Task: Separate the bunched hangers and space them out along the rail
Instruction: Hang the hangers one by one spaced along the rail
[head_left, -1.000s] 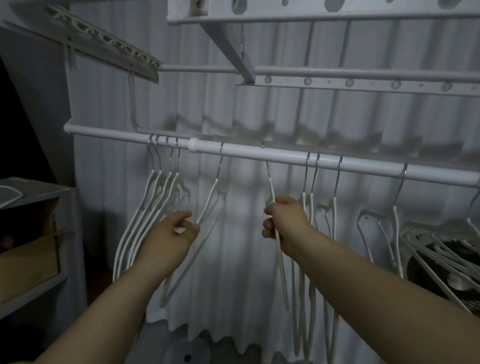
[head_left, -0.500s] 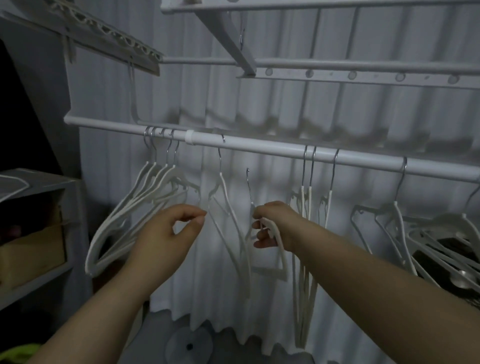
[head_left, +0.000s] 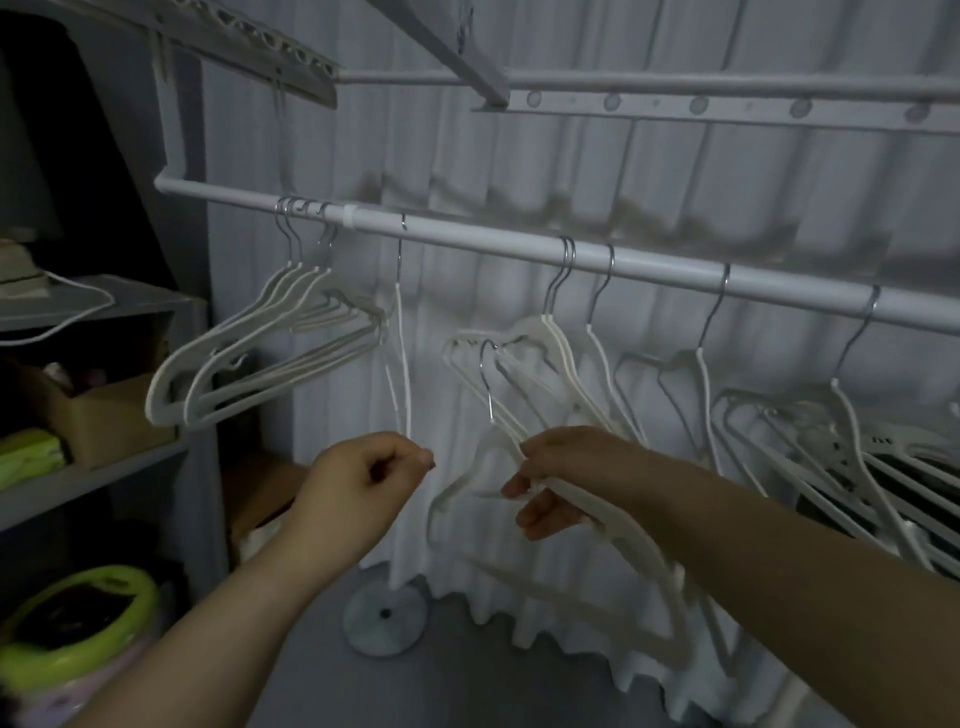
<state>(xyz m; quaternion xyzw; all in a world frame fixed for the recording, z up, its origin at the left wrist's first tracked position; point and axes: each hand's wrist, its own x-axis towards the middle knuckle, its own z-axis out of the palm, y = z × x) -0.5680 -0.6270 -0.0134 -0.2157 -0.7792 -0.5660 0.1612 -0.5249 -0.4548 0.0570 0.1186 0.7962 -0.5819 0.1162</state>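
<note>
Head view: rightmost hangers (head_left: 883, 447) cut off.

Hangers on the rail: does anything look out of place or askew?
Yes. One hanger is off the rail, its hook free in the air, held in the right hand. The bunch at the left end hangs swung sideways, tilted.

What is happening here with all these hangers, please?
A person is sorting white hangers on a white rail. The right hand holds one hanger that is off the rail, its metal hook free in the air. The left hand pinches the lower end of a single hanger hanging on the rail. A tight bunch of hangers remains at the left end, a pair and several single ones hang further right.
</note>
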